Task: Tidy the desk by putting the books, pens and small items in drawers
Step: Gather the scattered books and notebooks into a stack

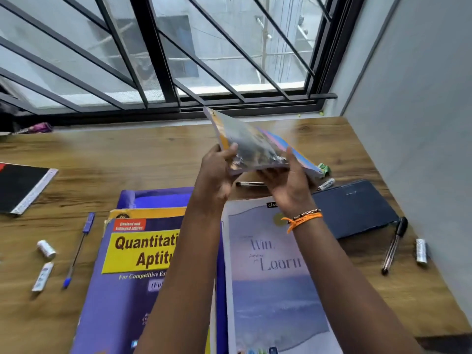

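Both hands hold a small stack of thin books (251, 144) tilted in the air above the far middle of the wooden desk (127, 159). My left hand (217, 172) grips its left edge and my right hand (288, 185) supports it from below on the right. Under my arms lie a purple "Quantitative Aptitude" book (132, 264) and a pale notebook (268, 277). A blue pen (79, 249) lies at the left, a black pen (393, 245) at the right, and another pen (249, 184) beneath the lifted books.
A black notebook with a ruler (23, 186) lies at the far left. A dark blue case (355, 208) sits at the right. Small items: a thread spool (46, 249), a white tube (43, 275), a silver piece (421, 251), a marker (327, 183). A barred window (166, 60) and a grey wall (421, 123) bound the desk.
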